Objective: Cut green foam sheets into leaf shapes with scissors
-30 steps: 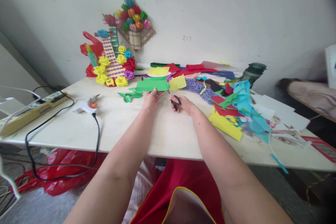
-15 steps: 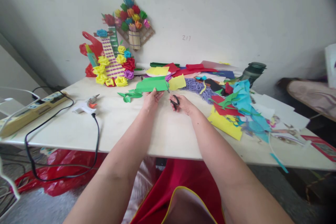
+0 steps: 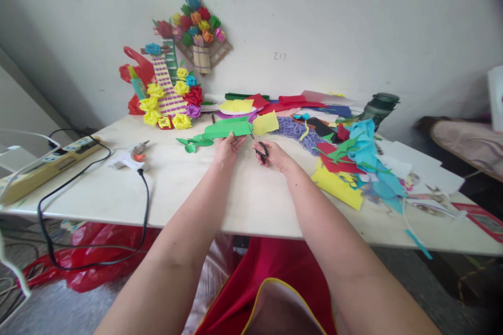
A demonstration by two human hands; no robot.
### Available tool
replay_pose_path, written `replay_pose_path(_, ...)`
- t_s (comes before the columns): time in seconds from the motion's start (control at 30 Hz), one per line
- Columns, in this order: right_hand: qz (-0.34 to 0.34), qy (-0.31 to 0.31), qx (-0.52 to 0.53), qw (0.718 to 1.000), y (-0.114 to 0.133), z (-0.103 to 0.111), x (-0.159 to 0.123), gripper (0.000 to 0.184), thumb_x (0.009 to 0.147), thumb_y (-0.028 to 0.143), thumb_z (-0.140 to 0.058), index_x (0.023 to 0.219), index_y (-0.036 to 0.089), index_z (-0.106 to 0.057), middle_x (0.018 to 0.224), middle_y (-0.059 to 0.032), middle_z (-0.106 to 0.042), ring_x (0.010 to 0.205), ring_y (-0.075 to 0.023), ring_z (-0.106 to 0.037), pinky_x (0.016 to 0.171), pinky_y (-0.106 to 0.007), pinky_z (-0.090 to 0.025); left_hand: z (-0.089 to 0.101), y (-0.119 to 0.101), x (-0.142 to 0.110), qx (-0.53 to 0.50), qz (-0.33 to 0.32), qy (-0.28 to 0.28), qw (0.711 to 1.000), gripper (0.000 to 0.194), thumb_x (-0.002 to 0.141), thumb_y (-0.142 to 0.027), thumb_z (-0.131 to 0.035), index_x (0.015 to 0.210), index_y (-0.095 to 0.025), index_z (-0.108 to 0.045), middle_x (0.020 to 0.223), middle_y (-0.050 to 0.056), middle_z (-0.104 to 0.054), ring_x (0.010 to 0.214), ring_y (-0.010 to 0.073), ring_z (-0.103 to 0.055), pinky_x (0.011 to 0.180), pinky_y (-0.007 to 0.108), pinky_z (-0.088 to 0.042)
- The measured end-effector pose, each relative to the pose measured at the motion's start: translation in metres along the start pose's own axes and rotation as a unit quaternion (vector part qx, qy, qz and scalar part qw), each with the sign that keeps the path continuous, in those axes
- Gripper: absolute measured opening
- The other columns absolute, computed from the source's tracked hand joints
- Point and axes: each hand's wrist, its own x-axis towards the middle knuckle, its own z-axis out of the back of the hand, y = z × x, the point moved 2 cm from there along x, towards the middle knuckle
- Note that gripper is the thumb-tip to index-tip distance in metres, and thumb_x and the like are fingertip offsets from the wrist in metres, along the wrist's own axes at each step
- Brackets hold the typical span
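My left hand (image 3: 229, 147) is closed on the lower edge of a sheet of green paper (image 3: 226, 128), thumb on top. My right hand (image 3: 272, 156) grips a pair of scissors with black handles (image 3: 262, 152). The scissors' blades point up and left, at the right edge of the green sheet. Several cut green paper leaves (image 3: 192, 142) lie on the table to the left of the sheet. A piece of yellow paper (image 3: 266, 123) lies just beyond the scissors.
A glue gun (image 3: 129, 158) with a black cord and a power strip (image 3: 51, 165) are at left. Paper flowers (image 3: 181, 89) stand at the back. Purple yarn (image 3: 293, 131), paper scraps (image 3: 338, 157) and a dark bottle (image 3: 379, 106) are at right.
The green sheet has tilted a little, its far edge dropping, so more of the purple paper behind it shows. Both hands stay in nearly the same place.
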Motion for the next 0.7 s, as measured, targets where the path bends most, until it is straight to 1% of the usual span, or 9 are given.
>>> replay_pose_path(0.13, 0.003, 0.003, -0.007, 1.000, -0.0004, -0.0003, -0.0002, 0.030, 0.080, 0.047, -0.058, 0.081, 0.018, -0.052, 0.054, 0.0042, -0.052, 0.038, -0.0069, -0.049, 0.030, -0.016, -0.027, 0.0006, -0.0012, 0.0006, 0.001, 0.002, -0.001, 1.000, 0.009, 0.084, -0.007, -0.049, 0.082, -0.012, -0.057, 0.072, 0.006, -0.069, 0.079, 0.0178, -0.069, 0.085, 0.034, -0.052)
replay_pose_path(0.27, 0.002, 0.007, -0.013, 1.000, -0.0013, -0.0006, 0.0005, 0.028, 0.079, 0.045, -0.058, 0.080, 0.018, -0.051, 0.053, 0.0048, -0.051, 0.038, -0.0065, -0.048, 0.030, -0.016, -0.027, 0.0005, -0.0031, -0.0004, 0.005, 0.009, -0.017, 1.000, 0.012, 0.084, -0.006, -0.048, 0.078, -0.012, -0.056, 0.070, 0.006, -0.068, 0.076, 0.0173, -0.069, 0.086, 0.035, -0.052)
replay_pose_path(0.5, 0.012, 0.011, -0.035, 0.999, -0.0039, 0.0007, 0.0024, 0.027, 0.079, 0.044, -0.059, 0.079, 0.018, -0.050, 0.053, 0.0055, -0.051, 0.038, -0.0068, -0.047, 0.030, -0.016, -0.026, 0.0013, -0.0039, 0.0000, 0.007, 0.013, -0.021, 1.000, 0.008, 0.083, -0.008, -0.050, 0.080, -0.011, -0.057, 0.071, 0.009, -0.067, 0.086, 0.0209, -0.068, 0.090, 0.038, -0.049)
replay_pose_path(0.7, 0.011, 0.016, -0.046, 0.999, -0.0022, -0.0001, 0.0006, 0.028, 0.078, 0.043, -0.060, 0.075, 0.019, -0.048, 0.052, 0.0058, -0.050, 0.037, -0.0066, -0.046, 0.029, -0.016, -0.025, 0.0029, -0.0044, 0.0019, 0.014, 0.015, -0.025, 0.999, 0.010, 0.085, -0.009, -0.048, 0.080, -0.011, -0.056, 0.067, 0.007, -0.067, 0.078, 0.0183, -0.069, 0.086, 0.036, -0.052)
